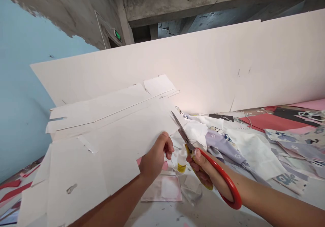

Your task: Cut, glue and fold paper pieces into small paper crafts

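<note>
My right hand (201,166) is closed round a pair of scissors (181,125) with red and yellow handles. Their blades point up and left, close to the right edge of a large sheet of white cardboard (119,139). Folds, pencil lines, a slot and small tears mark that sheet. At its lower right edge, my left hand (157,156) has its fingers curled, the thumb against the white surface. Whether anything is pinched in those fingers cannot be made out. Between and behind my hands stands a small clear bottle (181,161) with a yellow label.
A long white board (203,67) stands upright across the back. Fabric scraps (259,149), some white and some patterned lilac, pile up at the right beside red sheets (276,122). A pinkish flat packet (162,188) lies in front. Red strips (15,193) lie far left, below a blue wall (20,95).
</note>
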{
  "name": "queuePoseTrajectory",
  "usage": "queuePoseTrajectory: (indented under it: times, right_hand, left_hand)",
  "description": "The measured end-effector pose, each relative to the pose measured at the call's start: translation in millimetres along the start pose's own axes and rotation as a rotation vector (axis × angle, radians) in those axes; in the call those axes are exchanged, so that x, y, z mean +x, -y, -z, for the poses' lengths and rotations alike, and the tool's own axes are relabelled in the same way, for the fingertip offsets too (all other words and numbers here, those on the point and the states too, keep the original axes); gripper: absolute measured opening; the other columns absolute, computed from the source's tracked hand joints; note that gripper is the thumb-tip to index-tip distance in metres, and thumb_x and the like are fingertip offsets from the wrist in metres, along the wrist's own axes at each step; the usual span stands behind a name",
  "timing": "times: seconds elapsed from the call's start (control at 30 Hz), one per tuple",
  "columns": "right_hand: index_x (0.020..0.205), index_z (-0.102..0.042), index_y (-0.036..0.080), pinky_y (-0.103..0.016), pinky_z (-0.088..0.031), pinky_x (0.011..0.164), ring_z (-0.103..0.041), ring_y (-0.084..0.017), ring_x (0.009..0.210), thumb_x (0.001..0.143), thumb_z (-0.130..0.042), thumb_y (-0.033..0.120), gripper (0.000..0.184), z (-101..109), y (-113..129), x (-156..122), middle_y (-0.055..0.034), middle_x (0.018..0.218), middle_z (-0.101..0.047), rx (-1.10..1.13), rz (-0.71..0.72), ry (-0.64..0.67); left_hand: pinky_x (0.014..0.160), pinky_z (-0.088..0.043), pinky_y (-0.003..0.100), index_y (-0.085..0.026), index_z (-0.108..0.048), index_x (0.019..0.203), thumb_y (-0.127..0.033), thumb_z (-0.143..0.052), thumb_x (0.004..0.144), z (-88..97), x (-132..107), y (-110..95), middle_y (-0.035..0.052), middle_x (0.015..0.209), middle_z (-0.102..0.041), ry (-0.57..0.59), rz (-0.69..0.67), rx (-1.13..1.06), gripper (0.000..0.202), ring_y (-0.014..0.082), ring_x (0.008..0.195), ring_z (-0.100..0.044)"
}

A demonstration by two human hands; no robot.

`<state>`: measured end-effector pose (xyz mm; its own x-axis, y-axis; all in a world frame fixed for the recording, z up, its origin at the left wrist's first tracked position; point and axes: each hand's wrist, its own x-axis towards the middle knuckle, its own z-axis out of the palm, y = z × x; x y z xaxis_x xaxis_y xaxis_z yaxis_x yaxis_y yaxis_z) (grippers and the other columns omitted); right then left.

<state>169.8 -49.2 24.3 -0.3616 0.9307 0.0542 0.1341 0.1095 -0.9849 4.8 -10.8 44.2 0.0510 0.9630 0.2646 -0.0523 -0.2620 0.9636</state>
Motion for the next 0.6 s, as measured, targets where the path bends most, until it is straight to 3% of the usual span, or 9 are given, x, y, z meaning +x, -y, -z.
queuePoseTrajectory:
  times: [0.13, 0.37, 0.6]
  right_hand:
    - [0.072, -0.04, 0.021, -0.021, -0.022, 0.043, -0.022, -0.008, 0.046, 0.083, -0.029, 0.066, 0.047, 1.1, -6.9, 3.0, 0.0089, 0.054, -0.027, 0.094, -0.033, 0.068]
    - [0.078, -0.047, 0.019, -0.022, -0.031, 0.04, -0.033, -0.008, 0.043, 0.081, -0.027, 0.068, 0.053, 6.1, -4.3, 7.1, 0.0056, 0.059, -0.04, 0.043, -0.062, 0.021]
    - [0.066, -0.04, 0.021, -0.023, -0.031, 0.039, -0.033, -0.007, 0.035, 0.08, -0.027, 0.068, 0.052, 3.0, 4.1, 5.1, 0.0078, 0.048, -0.036, -0.087, -0.07, -0.018]
  left_hand:
    - [0.047, -0.035, 0.022, -0.019, -0.046, 0.045, -0.042, -0.042, 0.08, 1.5, 1.3, -0.3, -0.0015, 0.04, -0.044, 0.008, -0.001, 0.031, 0.042, 0.009, 0.041, -0.039]
    - [0.049, -0.037, 0.022, -0.019, -0.046, 0.043, -0.042, -0.042, 0.079, 4.7, 2.2, -5.0, -0.0021, 0.039, -0.041, 0.03, -0.014, 0.078, 0.043, 0.0087, 0.041, -0.038]
    - [0.047, -0.036, 0.022, -0.019, -0.046, 0.042, -0.042, -0.042, 0.079, 3.7, 1.3, -4.3, -0.0019, 0.037, -0.04, 0.03, 0.019, 0.094, 0.043, 0.0088, 0.04, -0.038]
